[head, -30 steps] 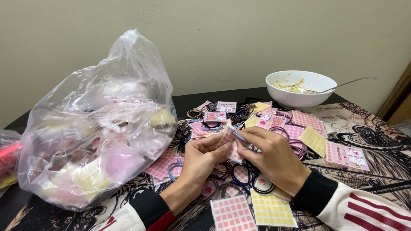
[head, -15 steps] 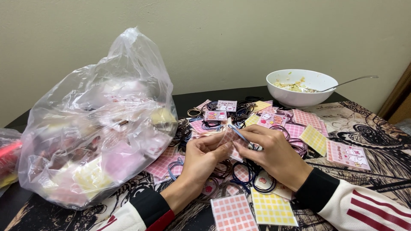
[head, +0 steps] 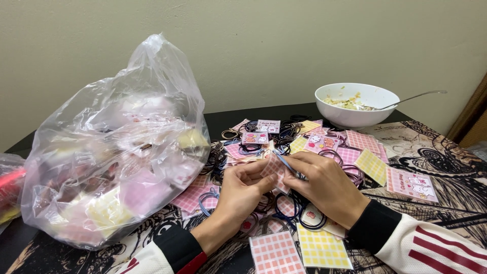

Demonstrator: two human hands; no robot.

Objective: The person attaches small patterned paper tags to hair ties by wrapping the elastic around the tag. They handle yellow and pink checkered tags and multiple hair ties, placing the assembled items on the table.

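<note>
Hands at work — left hand [head: 242, 190] pinches a pink card [head: 274, 167], right hand [head: 324, 185] grips a blue hair tie [head: 286, 163]; seating it needs a steady stretch.

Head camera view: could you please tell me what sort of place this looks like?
Probably a home table used for small packing work: a bowl of food with a spoon, a full plastic bag, checked cards and hair ties.

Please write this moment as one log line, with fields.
left hand: pinches pink checked card | right hand: pulls blue hair tie over it | nearby: plastic bag, white bowl
</note>
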